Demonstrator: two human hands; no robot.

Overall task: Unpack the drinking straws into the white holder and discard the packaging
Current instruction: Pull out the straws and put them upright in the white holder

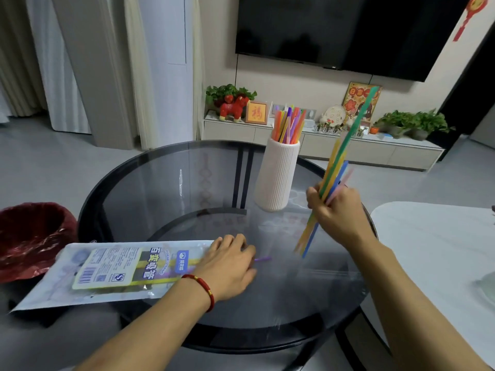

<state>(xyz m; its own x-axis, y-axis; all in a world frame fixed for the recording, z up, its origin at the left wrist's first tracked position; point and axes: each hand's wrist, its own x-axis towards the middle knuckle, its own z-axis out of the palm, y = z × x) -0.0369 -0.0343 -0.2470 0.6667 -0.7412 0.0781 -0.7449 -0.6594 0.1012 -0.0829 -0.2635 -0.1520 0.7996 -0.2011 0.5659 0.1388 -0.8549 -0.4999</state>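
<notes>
A ribbed white holder (276, 178) stands on the round glass table (166, 188) with several coloured straws (289, 124) sticking out of its top. To its right, my right hand (337, 212) is closed around a bundle of coloured straws (340, 162), tilted up and to the right. The straw packaging (112, 271), a printed plastic bag, lies flat at the table's front left. My left hand (230, 266) rests on the bag's open right end. A purple straw (262, 259) pokes out from under that hand.
A bin with a dark red liner (32, 236) stands left of the table. A white table (439, 253) is at the right. A TV cabinet with plants and ornaments (321, 140) runs along the far wall.
</notes>
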